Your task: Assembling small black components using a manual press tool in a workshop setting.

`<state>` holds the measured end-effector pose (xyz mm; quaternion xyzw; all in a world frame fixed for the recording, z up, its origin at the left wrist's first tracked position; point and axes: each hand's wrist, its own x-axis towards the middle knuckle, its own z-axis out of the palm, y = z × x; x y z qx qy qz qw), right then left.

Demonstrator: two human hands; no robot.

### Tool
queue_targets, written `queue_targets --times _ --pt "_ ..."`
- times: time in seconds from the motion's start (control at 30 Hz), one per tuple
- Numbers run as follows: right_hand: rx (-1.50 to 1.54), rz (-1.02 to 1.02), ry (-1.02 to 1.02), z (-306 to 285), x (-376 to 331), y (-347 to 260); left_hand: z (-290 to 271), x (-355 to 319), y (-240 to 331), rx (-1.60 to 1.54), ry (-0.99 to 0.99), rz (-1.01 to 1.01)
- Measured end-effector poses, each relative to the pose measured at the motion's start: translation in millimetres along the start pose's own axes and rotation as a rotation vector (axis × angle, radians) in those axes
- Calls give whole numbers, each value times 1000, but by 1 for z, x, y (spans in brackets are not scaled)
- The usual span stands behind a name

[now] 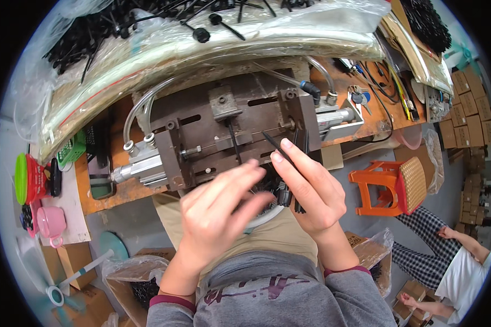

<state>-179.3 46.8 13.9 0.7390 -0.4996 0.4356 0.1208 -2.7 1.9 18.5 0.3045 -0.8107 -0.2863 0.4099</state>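
Observation:
My right hand [311,191] is closed round several slim black plastic rods [283,195], one pointing up-left past the fingertips. To its left, my left hand [215,204] is slightly smeared by motion, its thumb apart from the stretched fingers and nothing visible between them. Both hands are just in front of a brown metal fixture [202,122] with a cylinder at each end. One black rod [233,140] stands across the fixture's middle, under a small metal block [223,103]. Below the hands, the white rim of a bowl [267,219] shows on my lap, partly hidden.
A plastic-covered pile of black rods with round heads [201,35] lies behind the fixture. Clear air hoses [142,109] arch to it. Keys [360,97] and wires lie rightward. An orange stool [384,188] and a seated person [453,261] are at right; a fan [54,294] stands lower left.

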Motion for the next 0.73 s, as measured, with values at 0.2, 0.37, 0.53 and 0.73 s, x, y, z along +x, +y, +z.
queue_targets --times 0.2,0.37,0.53,0.73 --pt "33 -18 -26 12 3 -8 -6 -6 9 -332 2 -97" --pt "91 116 45 9 4 -3 -9 -13 0 82 106 24" --pt "400 404 96 6 4 -11 4 -10 -8 408 43 72" --pt "543 568 123 1 5 -18 4 -2 -7 494 -46 29"
